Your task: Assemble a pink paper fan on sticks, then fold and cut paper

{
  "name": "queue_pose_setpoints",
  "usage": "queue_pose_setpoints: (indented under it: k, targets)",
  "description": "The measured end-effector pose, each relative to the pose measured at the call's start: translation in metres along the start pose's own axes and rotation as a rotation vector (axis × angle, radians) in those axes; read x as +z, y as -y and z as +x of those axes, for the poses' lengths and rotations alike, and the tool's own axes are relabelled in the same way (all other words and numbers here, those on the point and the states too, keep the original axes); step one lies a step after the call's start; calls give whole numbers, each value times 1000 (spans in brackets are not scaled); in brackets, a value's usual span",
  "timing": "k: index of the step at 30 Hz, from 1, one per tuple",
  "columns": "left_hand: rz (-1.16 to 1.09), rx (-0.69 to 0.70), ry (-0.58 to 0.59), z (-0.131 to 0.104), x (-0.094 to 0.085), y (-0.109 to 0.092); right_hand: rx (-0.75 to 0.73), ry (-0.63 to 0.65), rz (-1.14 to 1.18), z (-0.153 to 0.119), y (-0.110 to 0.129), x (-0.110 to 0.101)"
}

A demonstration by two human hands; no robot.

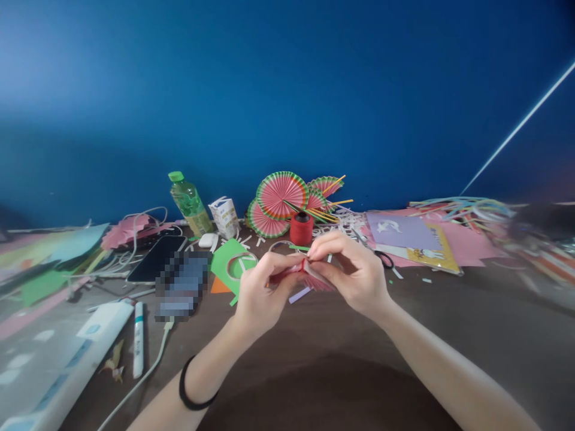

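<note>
My left hand (263,290) is closed on a folded strip of pleated pink paper (320,281), held in front of me above the table. Thumb and forefinger of my right hand (357,272) pinch together at the paper's middle, where a red band, perhaps thread, crosses it. The fingertips hide most of that spot. Just behind my hands stands a red thread spool (301,230) with a dark core. Beyond it lean several pleated paper fans (283,194), pink with green rims, some on thin yellow sticks.
A green-capped bottle (191,206) and a small white carton (224,217) stand at the back left. Phones (184,284), a white marker (138,340) and a cable lie left. Scissors (385,260), purple paper (404,230) and coloured strips are right. A blue wall rises behind.
</note>
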State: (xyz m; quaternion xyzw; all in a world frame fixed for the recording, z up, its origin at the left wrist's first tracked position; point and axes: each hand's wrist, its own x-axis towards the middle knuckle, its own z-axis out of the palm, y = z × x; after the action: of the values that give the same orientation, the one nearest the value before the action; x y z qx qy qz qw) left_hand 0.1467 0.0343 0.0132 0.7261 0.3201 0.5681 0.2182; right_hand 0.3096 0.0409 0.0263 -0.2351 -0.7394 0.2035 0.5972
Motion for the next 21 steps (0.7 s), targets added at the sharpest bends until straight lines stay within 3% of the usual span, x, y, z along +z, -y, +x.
queue_pose_setpoints:
  k: [9,21]
  targets:
    - [103,232,12,1,-3,-9,-141,32,-131,1,11,-7]
    - [187,313,12,5,-4,-14,-194,88,-227,7,19,-13]
